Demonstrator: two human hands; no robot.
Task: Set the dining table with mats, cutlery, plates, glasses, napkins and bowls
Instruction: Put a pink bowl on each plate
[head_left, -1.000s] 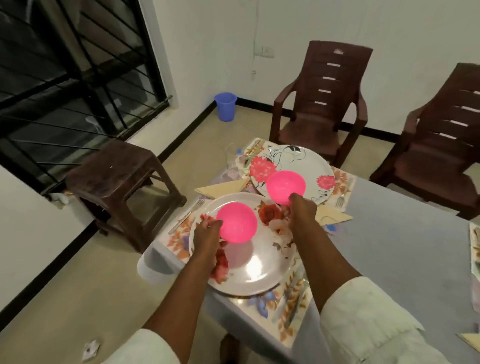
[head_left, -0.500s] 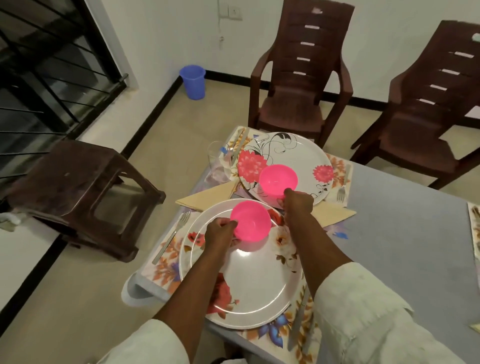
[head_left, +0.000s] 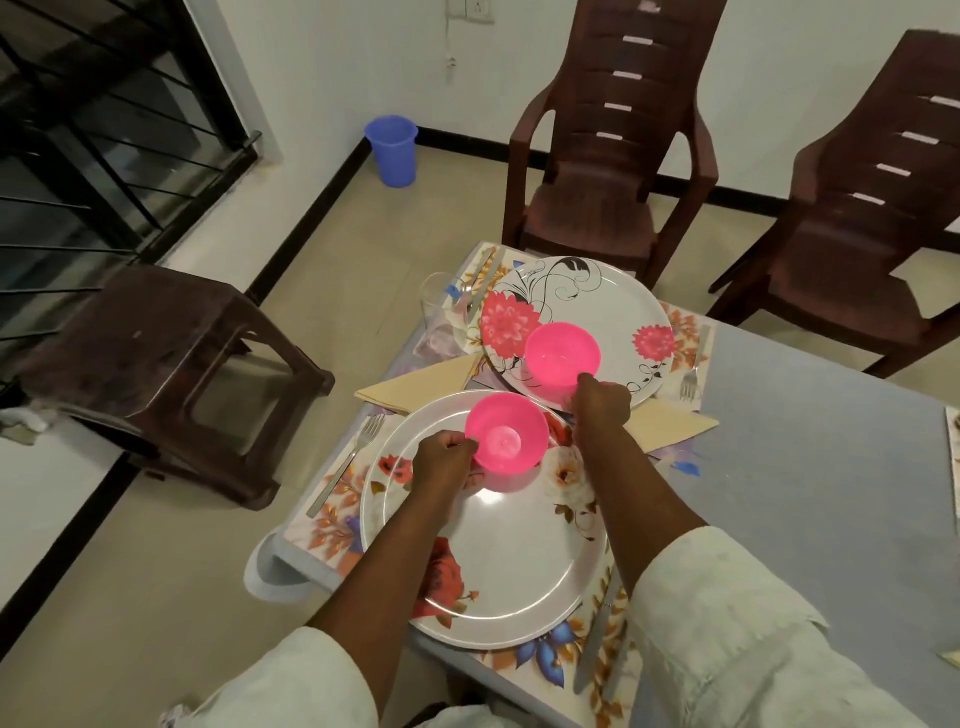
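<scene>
Two glossy, translucent pink bowls: the left hand (head_left: 447, 462) pinches the near bowl (head_left: 506, 440) over the near floral plate (head_left: 498, 566); the right hand (head_left: 602, 402) grips the far bowl (head_left: 562, 357) on the far plate (head_left: 613, 306).

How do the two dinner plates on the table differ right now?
The near plate has orange-red and cream flowers; the far plate has pink flowers with black swirls. The near plate looks larger, though it is closer to the camera. The near plate's pink bowl is gripped by the left hand; the far one's bowl by the right hand. Both are round and white.
</scene>
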